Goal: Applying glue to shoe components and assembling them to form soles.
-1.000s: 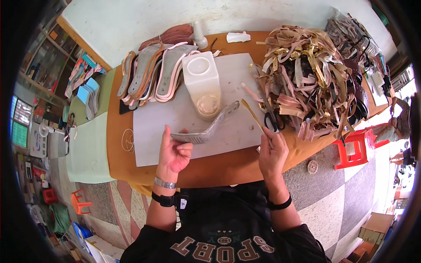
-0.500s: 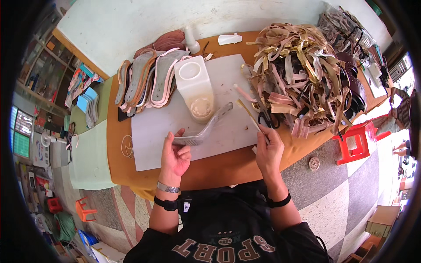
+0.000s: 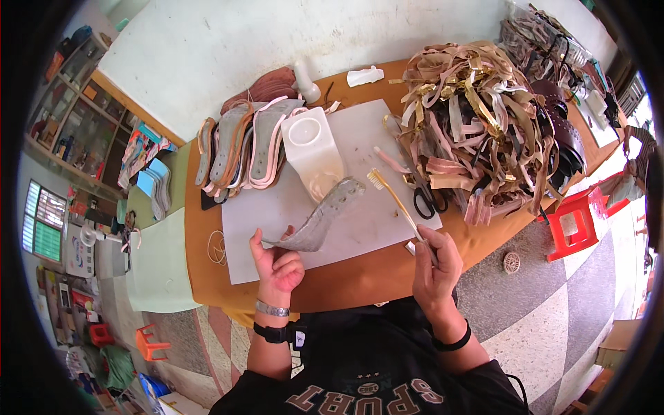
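Observation:
My left hand (image 3: 281,266) holds a grey, curved shoe insole (image 3: 317,225) by one end, above a pale sheet (image 3: 249,259) on the table. In my right hand (image 3: 437,266) is a toothbrush (image 3: 398,198), its bristles turned up and to the left, apart from the insole. Just behind the insole stands a white plastic container (image 3: 315,149), brownish inside its lower part. To its left lies a row of grey insoles (image 3: 265,142) with pink and brown bands. Black-handled scissors (image 3: 427,200) rest right of the toothbrush.
A big heap of tan, pink and gold strips (image 3: 477,124) covers the table's right side. Dark rounded pieces (image 3: 564,138) are beside it. A white bottle (image 3: 306,83) stands near the wall. On the floor at right is a red stool (image 3: 574,225); an orange stool (image 3: 151,344) is at left.
The toothbrush has turned so its bristles show, and my right hand is farther right. The insole now shows more of its broad grey face. The whole view has shifted slightly.

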`<state>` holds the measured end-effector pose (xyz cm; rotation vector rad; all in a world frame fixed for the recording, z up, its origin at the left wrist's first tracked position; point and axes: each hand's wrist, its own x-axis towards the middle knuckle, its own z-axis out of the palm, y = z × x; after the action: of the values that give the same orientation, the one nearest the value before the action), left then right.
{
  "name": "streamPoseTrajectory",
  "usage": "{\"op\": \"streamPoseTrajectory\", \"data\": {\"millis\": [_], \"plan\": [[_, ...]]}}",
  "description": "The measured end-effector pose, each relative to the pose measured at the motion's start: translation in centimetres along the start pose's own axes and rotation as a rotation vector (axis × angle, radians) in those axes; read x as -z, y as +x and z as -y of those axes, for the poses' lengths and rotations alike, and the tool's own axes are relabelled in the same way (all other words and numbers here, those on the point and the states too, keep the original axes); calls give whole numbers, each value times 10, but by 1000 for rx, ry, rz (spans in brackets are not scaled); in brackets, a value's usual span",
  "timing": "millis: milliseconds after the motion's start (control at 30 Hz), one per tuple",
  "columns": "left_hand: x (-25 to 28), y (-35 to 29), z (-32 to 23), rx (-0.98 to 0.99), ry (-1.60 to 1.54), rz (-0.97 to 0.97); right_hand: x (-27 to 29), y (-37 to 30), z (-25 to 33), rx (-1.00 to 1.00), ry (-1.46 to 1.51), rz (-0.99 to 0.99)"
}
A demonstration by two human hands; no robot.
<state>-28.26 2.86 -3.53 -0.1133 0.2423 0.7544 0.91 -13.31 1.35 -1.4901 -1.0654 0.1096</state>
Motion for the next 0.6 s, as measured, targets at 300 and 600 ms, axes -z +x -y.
{"op": "streamPoseTrajectory", "data": {"millis": [300,600], "plan": [[-1,-2,3,8,-49,93,-17,-4,0,87,-4,70],[4,-1,3,-14,-58,98,-23,-10,1,-81,57,9]]}}
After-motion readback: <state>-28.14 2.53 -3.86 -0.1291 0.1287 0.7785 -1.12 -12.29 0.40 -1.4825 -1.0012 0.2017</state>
